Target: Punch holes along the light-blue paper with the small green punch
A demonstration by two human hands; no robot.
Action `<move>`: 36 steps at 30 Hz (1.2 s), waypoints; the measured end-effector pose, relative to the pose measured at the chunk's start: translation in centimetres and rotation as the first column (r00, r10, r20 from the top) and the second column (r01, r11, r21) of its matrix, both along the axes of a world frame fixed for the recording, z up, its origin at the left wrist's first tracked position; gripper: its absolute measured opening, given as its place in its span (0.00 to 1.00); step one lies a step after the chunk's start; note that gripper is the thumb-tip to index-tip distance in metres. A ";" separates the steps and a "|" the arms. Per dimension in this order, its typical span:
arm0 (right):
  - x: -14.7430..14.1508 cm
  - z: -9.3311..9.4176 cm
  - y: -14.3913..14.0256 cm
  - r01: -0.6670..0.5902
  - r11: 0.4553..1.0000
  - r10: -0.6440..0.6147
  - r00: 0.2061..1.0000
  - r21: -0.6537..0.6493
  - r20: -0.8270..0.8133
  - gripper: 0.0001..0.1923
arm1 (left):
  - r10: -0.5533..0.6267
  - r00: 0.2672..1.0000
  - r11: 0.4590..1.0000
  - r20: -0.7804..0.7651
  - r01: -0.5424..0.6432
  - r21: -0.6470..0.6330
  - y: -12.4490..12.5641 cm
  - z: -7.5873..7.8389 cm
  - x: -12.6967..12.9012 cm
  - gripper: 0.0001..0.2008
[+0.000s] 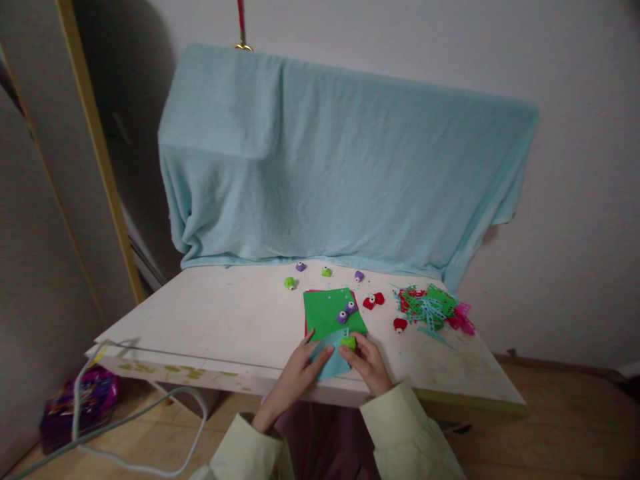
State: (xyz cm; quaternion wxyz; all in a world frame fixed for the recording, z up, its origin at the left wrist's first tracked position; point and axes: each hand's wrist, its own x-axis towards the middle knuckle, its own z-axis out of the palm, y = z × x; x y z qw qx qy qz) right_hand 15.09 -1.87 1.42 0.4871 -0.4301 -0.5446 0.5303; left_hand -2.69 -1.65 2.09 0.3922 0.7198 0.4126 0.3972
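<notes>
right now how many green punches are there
3: one under the right hand on the blue paper, green punch; two at the table's back. Scraps may hide more.
</notes>
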 end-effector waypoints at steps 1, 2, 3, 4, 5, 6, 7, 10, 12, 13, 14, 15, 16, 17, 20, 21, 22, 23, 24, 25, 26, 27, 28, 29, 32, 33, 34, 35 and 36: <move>0.0 -0.1 0.1 -0.006 1.000 0.006 1.000 0.003 0.000 0.14 | -0.006 1.000 1.000 -0.001 0.006 0.004 0.0 0.0 0.0 0.16; 0.0 -0.2 0.1 -0.014 1.000 0.014 1.000 0.006 -0.003 0.14 | -0.012 1.000 1.000 -0.003 0.012 0.007 0.0 0.0 0.0 0.16; 0.0 -0.3 0.2 -0.023 1.000 0.023 1.000 0.008 -0.007 0.14 | -0.016 1.000 1.000 -0.004 0.016 0.008 0.0 0.0 -0.1 0.16; 0.0 -0.3 0.2 -0.032 0.999 0.032 0.999 0.011 -0.015 0.14 | -0.015 1.000 1.000 -0.006 0.015 0.007 0.0 0.0 -0.1 0.16; 0.0 -0.2 0.2 -0.038 0.999 0.038 0.999 0.013 -0.024 0.14 | -0.012 1.000 1.000 -0.009 0.012 0.002 0.0 0.0 -0.1 0.16; 0.0 -0.2 0.2 -0.045 0.999 0.045 0.999 0.014 -0.030 0.14 | -0.005 1.000 1.000 -0.012 0.004 -0.006 0.0 -0.1 -0.1 0.16; 0.0 -0.1 0.1 -0.050 0.999 0.050 0.998 0.014 -0.033 0.14 | 0.001 1.000 1.000 -0.015 -0.001 -0.017 0.0 -0.1 -0.1 0.16; -0.1 0.1 0.0 -0.055 0.998 0.056 0.998 0.015 -0.028 0.13 | 0.006 1.000 0.999 -0.027 -0.007 -0.051 0.1 -0.2 -0.2 0.16; -0.2 0.2 0.0 -0.058 0.998 0.058 0.998 0.015 -0.027 0.13 | 0.013 1.000 0.998 -0.028 -0.015 -0.063 0.1 -0.3 -0.2 0.17; -0.2 0.2 0.0 -0.059 0.998 0.060 0.998 0.016 -0.029 0.13 | 0.017 0.999 0.998 -0.027 -0.019 -0.065 0.1 -0.3 -0.2 0.17; -0.2 0.3 0.0 -0.064 0.998 0.064 0.997 0.016 -0.032 0.13 | 0.023 0.999 0.997 -0.025 -0.025 -0.067 0.1 -0.4 -0.2 0.17; -0.2 0.3 0.0 -0.069 0.997 0.069 0.997 0.016 -0.035 0.13 | 0.030 0.999 0.997 -0.021 -0.031 -0.070 0.1 -0.4 -0.2 0.17; -0.2 0.3 0.0 -0.074 0.997 0.074 0.997 0.015 -0.037 0.13 | 0.037 0.999 0.997 -0.019 -0.038 -0.073 0.1 -0.5 -0.2 0.17; -0.2 0.3 -0.1 -0.077 0.997 0.078 0.996 0.015 -0.038 0.13 | 0.044 0.999 0.996 -0.016 -0.045 -0.075 0.1 -0.5 -0.2 0.18; -0.1 0.2 -0.1 -0.076 0.997 0.076 0.997 0.014 -0.030 0.12 | 0.050 0.999 0.996 -0.004 -0.050 -0.077 0.0 -0.5 -0.2 0.18; -0.1 0.2 -0.1 -0.070 0.997 0.070 0.997 0.014 -0.026 0.12 | 0.045 0.999 0.996 0.001 -0.045 -0.077 0.0 -0.4 -0.2 0.18; -0.1 0.1 -0.1 -0.062 0.998 0.062 0.998 0.014 -0.021 0.12 | 0.041 0.999 0.996 0.006 -0.040 -0.078 0.0 -0.3 -0.2 0.18; -0.1 0.0 -0.1 -0.055 0.998 0.055 0.998 0.013 -0.018 0.12 | 0.038 0.999 0.996 0.010 -0.037 -0.079 -0.1 -0.3 -0.2 0.18; 0.0 -0.1 -0.1 -0.051 0.999 0.052 0.999 0.012 -0.015 0.12 | 0.039 0.999 0.996 0.012 -0.038 -0.080 -0.1 -0.2 -0.2 0.18; 0.0 -0.1 0.0 -0.051 0.999 0.051 0.999 0.011 -0.013 0.13 | 0.040 0.999 0.996 0.013 -0.039 -0.080 -0.1 -0.2 -0.2 0.18; 0.0 -0.2 0.0 -0.054 0.998 0.054 0.998 0.012 -0.013 0.13 | 0.040 0.999 0.996 0.013 -0.039 -0.079 -0.1 -0.2 -0.2 0.18; 0.0 -0.2 0.0 -0.056 0.998 0.057 0.998 0.013 -0.013 0.13 | 0.039 0.999 0.996 0.013 -0.038 -0.077 -0.1 -0.2 -0.2 0.18; 0.0 -0.2 0.0 -0.059 0.998 0.059 0.998 0.015 -0.014 0.13 | 0.039 0.999 0.997 0.014 -0.038 -0.073 0.0 -0.3 -0.2 0.17; 0.0 -0.2 0.0 -0.061 0.998 0.061 0.998 0.017 -0.014 0.13 | 0.036 0.999 0.997 0.014 -0.035 -0.069 0.0 -0.3 -0.2 0.17; -0.1 -0.2 -0.1 -0.061 0.998 0.062 0.998 0.020 -0.010 0.14 | 0.020 1.000 0.998 0.005 -0.020 -0.060 0.2 -0.6 -0.2 0.17; -0.1 -0.2 -0.1 -0.062 0.998 0.062 0.998 0.019 -0.008 0.14 | 0.014 1.000 0.998 0.000 -0.014 -0.058 0.2 -0.7 -0.3 0.17; -0.1 -0.2 -0.1 -0.063 0.998 0.063 0.998 0.017 -0.006 0.14 | 0.008 1.000 0.998 -0.004 -0.009 -0.056 0.3 -0.7 -0.3 0.17; -0.2 -0.2 -0.1 -0.065 0.998 0.065 0.998 0.016 -0.004 0.14 | 0.005 1.000 0.998 -0.007 -0.005 -0.056 0.3 -0.8 -0.3 0.17; -0.2 -0.2 -0.1 -0.067 0.998 0.067 0.998 0.016 -0.001 0.14 | 0.003 1.000 0.998 -0.008 -0.004 -0.055 0.3 -0.8 -0.3 0.17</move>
